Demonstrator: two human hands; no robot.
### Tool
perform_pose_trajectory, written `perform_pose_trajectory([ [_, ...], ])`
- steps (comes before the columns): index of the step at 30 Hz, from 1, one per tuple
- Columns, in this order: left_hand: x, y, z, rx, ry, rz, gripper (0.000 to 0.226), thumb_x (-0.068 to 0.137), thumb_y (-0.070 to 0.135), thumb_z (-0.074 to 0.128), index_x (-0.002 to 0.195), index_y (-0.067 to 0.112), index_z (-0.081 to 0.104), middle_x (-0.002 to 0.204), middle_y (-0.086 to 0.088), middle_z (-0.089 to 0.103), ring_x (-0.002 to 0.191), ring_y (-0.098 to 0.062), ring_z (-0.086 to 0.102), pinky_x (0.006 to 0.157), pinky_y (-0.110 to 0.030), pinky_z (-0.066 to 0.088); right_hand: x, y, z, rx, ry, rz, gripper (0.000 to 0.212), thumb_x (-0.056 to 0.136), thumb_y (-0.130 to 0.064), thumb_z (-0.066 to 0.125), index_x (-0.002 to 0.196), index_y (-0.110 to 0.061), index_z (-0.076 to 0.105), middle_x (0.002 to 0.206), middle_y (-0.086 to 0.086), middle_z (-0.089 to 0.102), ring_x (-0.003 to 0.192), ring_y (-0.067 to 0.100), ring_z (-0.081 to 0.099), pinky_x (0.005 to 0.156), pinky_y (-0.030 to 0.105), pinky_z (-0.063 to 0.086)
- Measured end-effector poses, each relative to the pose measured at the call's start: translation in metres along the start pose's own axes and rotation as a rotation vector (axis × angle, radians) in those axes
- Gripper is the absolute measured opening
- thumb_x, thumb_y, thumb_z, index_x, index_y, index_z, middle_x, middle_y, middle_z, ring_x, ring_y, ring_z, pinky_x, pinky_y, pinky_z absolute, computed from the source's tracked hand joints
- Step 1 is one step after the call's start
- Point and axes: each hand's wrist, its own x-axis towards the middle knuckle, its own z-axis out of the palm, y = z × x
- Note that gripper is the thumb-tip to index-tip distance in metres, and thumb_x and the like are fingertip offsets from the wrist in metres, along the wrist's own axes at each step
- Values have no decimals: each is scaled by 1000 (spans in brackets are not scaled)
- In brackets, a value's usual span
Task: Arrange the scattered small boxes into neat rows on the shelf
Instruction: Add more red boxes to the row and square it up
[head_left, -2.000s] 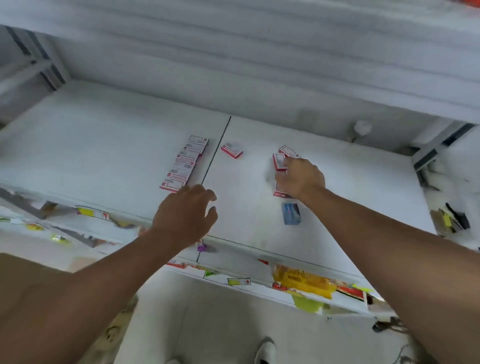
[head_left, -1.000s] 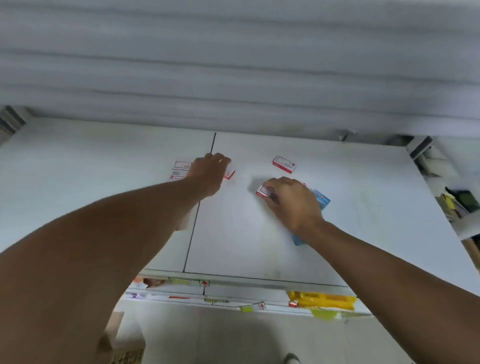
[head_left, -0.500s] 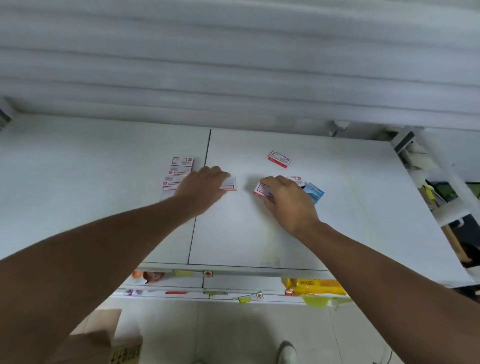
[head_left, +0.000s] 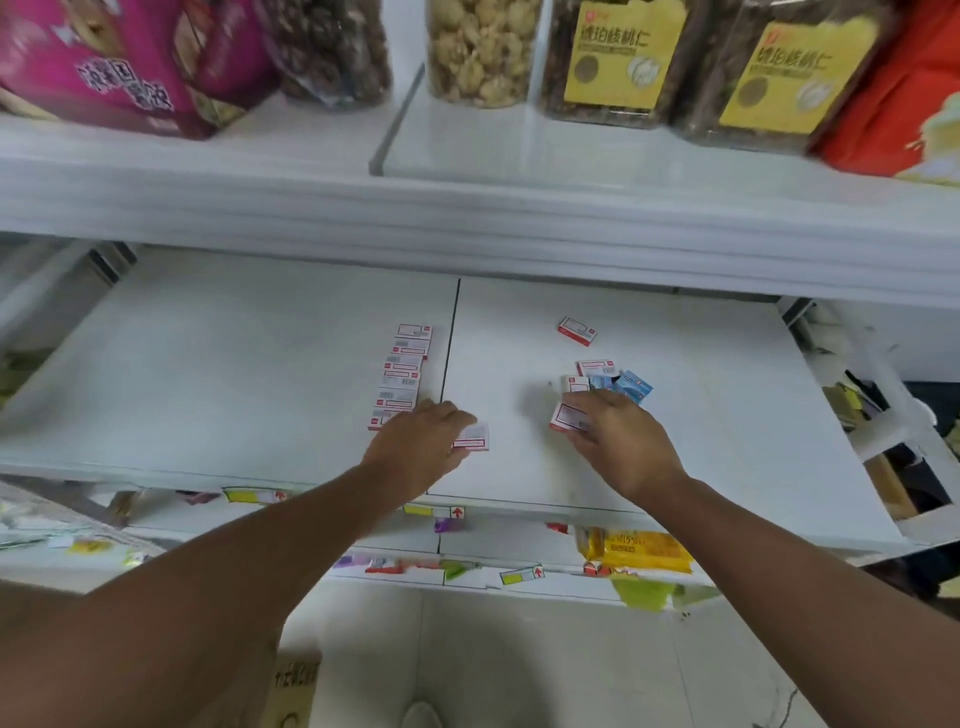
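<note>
- I see my left hand (head_left: 421, 441) low on the smooth white shelf (head_left: 234, 364), fingers curled over a flat red-and-white carton (head_left: 471, 436) and pinching it by its left end.
- That carton lies just right of the dark seam (head_left: 450, 358) between the two shelf panels, near the front edge.
- Left of the seam a row of boxes (head_left: 401, 375) runs front to back, small rectangular cards overlapping like tiles, my left wrist touching its nearest end.
- My right hand (head_left: 618, 441) grips another box (head_left: 567, 417) of the same kind, tilted, thumb and fingers around its right side.
- Just behind it sit two more white boxes (head_left: 587, 375) and glossy blue packets (head_left: 628, 385), bunched together and touching.
- One lone box (head_left: 576, 329) lies further back, well apart, skewed.
- On the upper shelf I see clear jars of nuts (head_left: 615, 57) with yellow labels.
</note>
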Motion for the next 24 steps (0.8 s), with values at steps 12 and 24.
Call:
perform_pose_trajectory([
  [12, -98, 44, -22, 87, -60, -249, 48, 103, 43, 58, 149, 29, 53, 139, 5, 59, 128, -20, 52, 93, -37, 51, -36, -21, 9, 216, -59, -225, 47, 99, -30, 67, 145, -23, 57, 132, 1, 64, 121, 24, 59, 98, 41, 53],
  [24, -119, 6, -34, 88, -20, -267, 47, 102, 37, 63, 147, 26, 55, 136, 3, 62, 123, -20, 56, 90, -38, 55, -33, -54, 14, 194, -64, -244, 46, 100, -30, 67, 144, -25, 58, 129, -1, 65, 116, 21, 60, 91, 33, 48],
])
